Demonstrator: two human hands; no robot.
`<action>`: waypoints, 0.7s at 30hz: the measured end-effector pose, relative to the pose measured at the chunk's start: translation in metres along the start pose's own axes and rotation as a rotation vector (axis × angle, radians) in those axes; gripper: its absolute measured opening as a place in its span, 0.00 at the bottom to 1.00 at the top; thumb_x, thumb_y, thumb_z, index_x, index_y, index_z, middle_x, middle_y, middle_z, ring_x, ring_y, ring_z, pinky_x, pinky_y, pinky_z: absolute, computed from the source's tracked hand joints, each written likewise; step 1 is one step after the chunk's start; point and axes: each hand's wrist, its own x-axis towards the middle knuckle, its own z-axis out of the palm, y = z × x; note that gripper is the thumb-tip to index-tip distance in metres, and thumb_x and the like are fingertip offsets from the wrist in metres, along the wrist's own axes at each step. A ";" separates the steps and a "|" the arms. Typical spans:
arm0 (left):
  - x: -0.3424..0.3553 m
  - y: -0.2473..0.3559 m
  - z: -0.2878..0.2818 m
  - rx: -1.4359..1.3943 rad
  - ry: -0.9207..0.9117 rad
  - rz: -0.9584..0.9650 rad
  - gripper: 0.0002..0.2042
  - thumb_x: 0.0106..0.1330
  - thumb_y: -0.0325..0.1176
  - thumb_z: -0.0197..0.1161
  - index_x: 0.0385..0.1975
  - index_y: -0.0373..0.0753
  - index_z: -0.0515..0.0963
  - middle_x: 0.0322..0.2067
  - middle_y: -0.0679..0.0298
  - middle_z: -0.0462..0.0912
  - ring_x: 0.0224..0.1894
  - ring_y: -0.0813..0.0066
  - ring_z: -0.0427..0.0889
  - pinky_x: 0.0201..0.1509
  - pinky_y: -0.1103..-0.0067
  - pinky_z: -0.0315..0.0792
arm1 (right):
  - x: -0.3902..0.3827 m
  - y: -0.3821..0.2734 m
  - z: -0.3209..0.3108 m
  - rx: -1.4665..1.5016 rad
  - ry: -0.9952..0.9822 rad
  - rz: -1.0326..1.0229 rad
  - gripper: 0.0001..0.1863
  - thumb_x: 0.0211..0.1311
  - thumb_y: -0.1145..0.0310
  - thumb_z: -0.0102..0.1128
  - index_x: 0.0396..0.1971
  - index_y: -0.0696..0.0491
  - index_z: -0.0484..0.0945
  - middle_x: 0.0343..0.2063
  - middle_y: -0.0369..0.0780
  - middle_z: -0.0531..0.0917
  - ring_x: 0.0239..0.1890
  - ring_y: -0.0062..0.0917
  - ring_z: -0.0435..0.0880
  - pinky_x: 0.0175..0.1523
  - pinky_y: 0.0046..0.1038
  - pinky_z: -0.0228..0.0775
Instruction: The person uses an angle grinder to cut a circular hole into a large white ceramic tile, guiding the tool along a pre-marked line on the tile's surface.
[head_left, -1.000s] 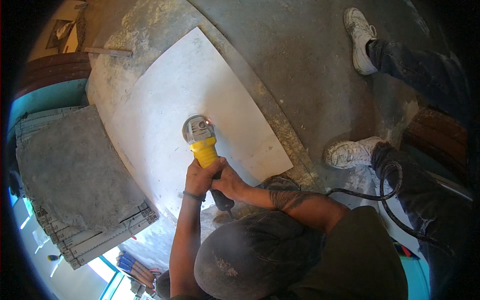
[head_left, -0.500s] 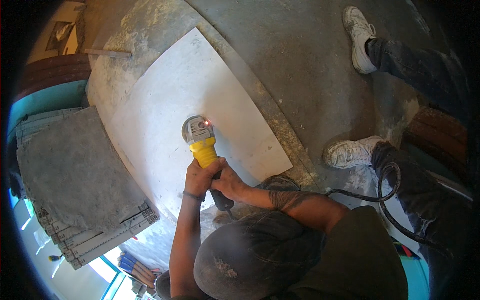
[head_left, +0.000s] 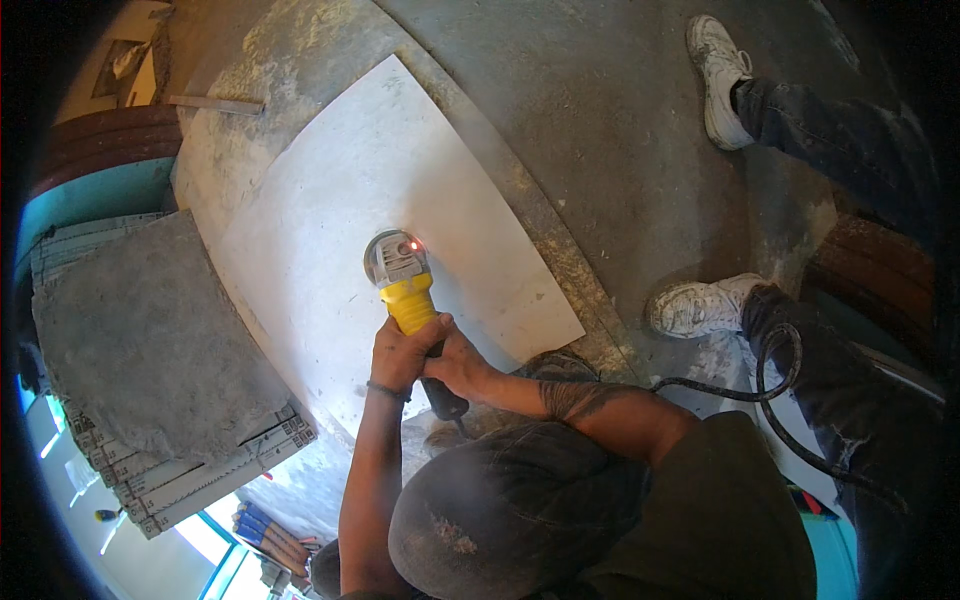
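Your left hand (head_left: 398, 356) and right hand (head_left: 460, 366) are wrapped around the yellow power tool (head_left: 408, 302) over the white sheet (head_left: 330, 180), overlap hiding some fingers. You cannot tell whether its concealed underside touches; dark fabric (head_left: 510, 490) blocks your lower view.

One angle grinder (head_left: 407, 292) is seen, along with one left hand (head_left: 398, 355), one right hand (head_left: 458, 366) and one wristband (head_left: 388, 392). One white panel (head_left: 340, 190), one black cable (head_left: 700, 385) and one wooden strip (head_left: 218, 104) are counted. Two white shoes (head_left: 714, 80) and two dark trouser legs (head_left: 815, 125) are shown. One carton stack (head_left: 205, 490) and one grey slab (head_left: 150, 335) are found; several blue-and-tan handles (head_left: 272, 537) cannot be exactly counted.
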 end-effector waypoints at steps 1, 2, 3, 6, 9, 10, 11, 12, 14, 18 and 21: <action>0.001 0.000 0.001 -0.008 0.001 0.002 0.24 0.59 0.42 0.77 0.45 0.30 0.79 0.37 0.59 0.86 0.36 0.74 0.86 0.43 0.76 0.80 | 0.000 0.003 -0.001 -0.002 0.002 0.000 0.41 0.52 0.64 0.70 0.62 0.60 0.59 0.50 0.47 0.75 0.55 0.34 0.78 0.62 0.34 0.71; 0.001 -0.001 0.002 -0.009 -0.001 0.002 0.24 0.59 0.42 0.77 0.45 0.30 0.79 0.37 0.59 0.86 0.36 0.74 0.86 0.43 0.76 0.80 | 0.001 0.005 -0.002 0.022 0.005 0.009 0.41 0.52 0.64 0.71 0.62 0.60 0.59 0.50 0.47 0.75 0.55 0.34 0.78 0.62 0.34 0.71; 0.002 -0.001 0.003 -0.021 -0.007 -0.006 0.24 0.58 0.42 0.78 0.45 0.30 0.79 0.37 0.59 0.86 0.36 0.74 0.86 0.43 0.76 0.80 | 0.001 0.008 -0.003 0.046 0.008 0.018 0.41 0.52 0.63 0.71 0.62 0.60 0.59 0.51 0.47 0.75 0.55 0.34 0.78 0.61 0.34 0.71; 0.002 -0.004 0.000 -0.054 -0.006 -0.001 0.24 0.58 0.43 0.78 0.45 0.30 0.79 0.37 0.60 0.87 0.36 0.74 0.86 0.43 0.77 0.80 | 0.000 0.002 0.000 0.059 0.008 0.029 0.41 0.51 0.64 0.72 0.62 0.60 0.59 0.50 0.47 0.75 0.55 0.33 0.78 0.61 0.33 0.71; 0.002 0.000 0.001 -0.007 0.005 0.012 0.24 0.58 0.43 0.78 0.45 0.30 0.79 0.36 0.60 0.87 0.36 0.74 0.86 0.42 0.77 0.80 | 0.000 -0.002 -0.002 0.091 -0.011 -0.004 0.42 0.50 0.65 0.73 0.62 0.60 0.59 0.51 0.47 0.75 0.55 0.33 0.77 0.61 0.33 0.71; 0.001 0.003 0.002 0.064 0.020 0.013 0.24 0.58 0.43 0.78 0.44 0.30 0.79 0.36 0.60 0.87 0.36 0.75 0.86 0.42 0.77 0.80 | 0.001 0.003 -0.004 0.088 -0.010 -0.004 0.42 0.50 0.65 0.73 0.62 0.60 0.59 0.51 0.47 0.75 0.55 0.33 0.77 0.61 0.33 0.71; 0.002 0.001 0.003 0.063 0.020 0.015 0.24 0.58 0.43 0.78 0.44 0.30 0.79 0.36 0.60 0.87 0.36 0.75 0.86 0.42 0.77 0.80 | 0.005 0.011 -0.004 0.093 -0.008 -0.025 0.41 0.50 0.65 0.73 0.61 0.61 0.59 0.51 0.47 0.76 0.55 0.33 0.78 0.61 0.33 0.71; 0.004 -0.003 0.005 0.010 0.007 0.027 0.24 0.58 0.43 0.77 0.44 0.30 0.80 0.35 0.60 0.87 0.35 0.75 0.86 0.42 0.77 0.79 | 0.007 0.019 -0.004 0.097 -0.006 -0.045 0.41 0.50 0.66 0.73 0.61 0.61 0.60 0.50 0.47 0.76 0.55 0.33 0.78 0.62 0.33 0.71; 0.003 -0.004 0.005 -0.043 0.003 0.044 0.23 0.58 0.43 0.77 0.44 0.31 0.80 0.35 0.61 0.87 0.35 0.75 0.86 0.41 0.78 0.79 | 0.006 0.023 -0.002 0.050 0.010 -0.070 0.41 0.50 0.66 0.73 0.61 0.60 0.60 0.50 0.47 0.76 0.55 0.33 0.78 0.62 0.34 0.71; -0.021 -0.011 0.010 -0.048 0.084 0.009 0.21 0.60 0.40 0.75 0.45 0.32 0.80 0.36 0.62 0.86 0.36 0.76 0.85 0.42 0.78 0.79 | -0.009 0.006 -0.003 -0.052 -0.074 -0.037 0.45 0.51 0.63 0.74 0.65 0.60 0.57 0.52 0.49 0.77 0.57 0.37 0.79 0.64 0.37 0.70; -0.023 -0.021 0.008 -0.175 0.076 0.014 0.20 0.61 0.38 0.75 0.47 0.32 0.79 0.37 0.63 0.85 0.37 0.77 0.84 0.42 0.78 0.79 | -0.014 0.012 -0.002 -0.280 0.018 -0.057 0.49 0.51 0.60 0.76 0.67 0.60 0.54 0.56 0.53 0.76 0.61 0.42 0.78 0.65 0.40 0.69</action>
